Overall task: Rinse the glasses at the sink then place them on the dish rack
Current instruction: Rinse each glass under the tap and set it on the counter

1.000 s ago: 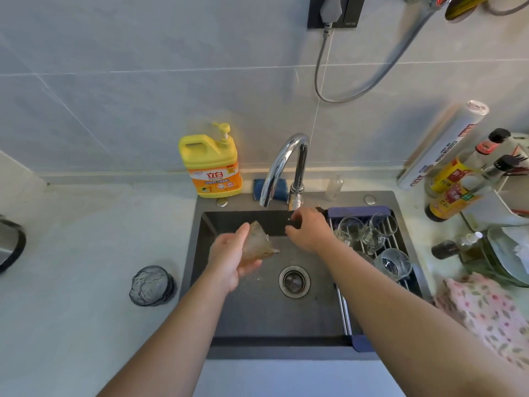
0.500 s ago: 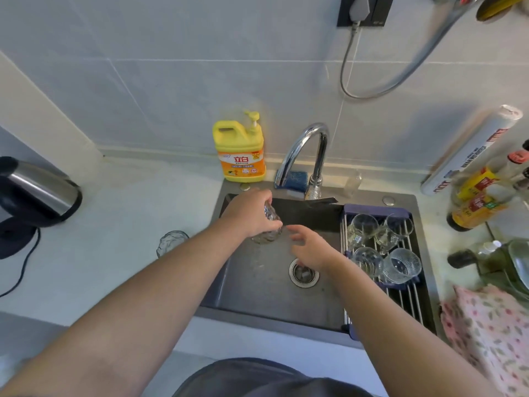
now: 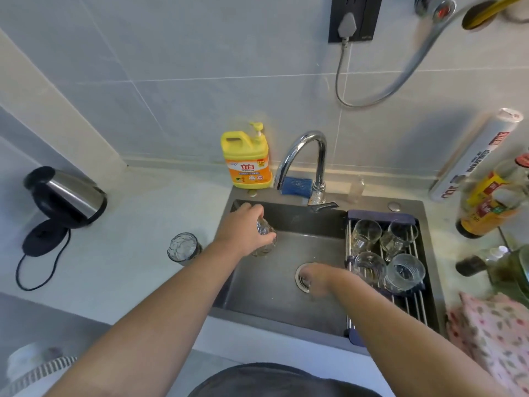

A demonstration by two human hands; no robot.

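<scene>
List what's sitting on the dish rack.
Four clear glasses sit on the dish rack, clustered toward its far end. The right forearm crosses the rack's near left corner, so whatever lies under it is hidden.

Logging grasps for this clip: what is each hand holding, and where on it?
Left hand grips a glass around its side; right hand, blurred, seems empty.
</scene>
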